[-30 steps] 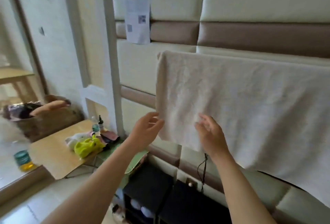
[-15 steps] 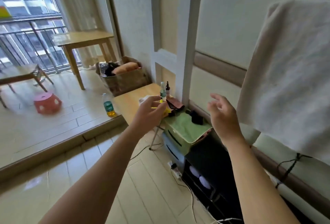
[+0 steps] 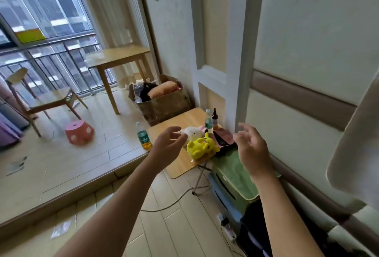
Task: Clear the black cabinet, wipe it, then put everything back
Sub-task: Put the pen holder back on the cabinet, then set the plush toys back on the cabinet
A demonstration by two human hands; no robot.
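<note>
Both bare forearms are extended forward and held apart in the air, the left hand (image 3: 168, 144) and the right hand (image 3: 251, 148) raised with fingers loosely spread and slightly curled, nothing being held.

Left hand (image 3: 168, 144) and right hand (image 3: 252, 150) are raised mid-frame, fingers loosely spread and holding nothing, either side of a yellow plush (image 3: 200, 147) lying on a low table (image 3: 177, 166). Towel (image 3: 356, 154) hangs at 3 o'clock, and the black cabinet (image 3: 251, 234) is at 5 o'clock, next to a green box (image 3: 233, 174). Red stool (image 3: 79, 131) sits at 9 o'clock, with a bottle (image 3: 143, 136) on the floor just left of the table.
</note>
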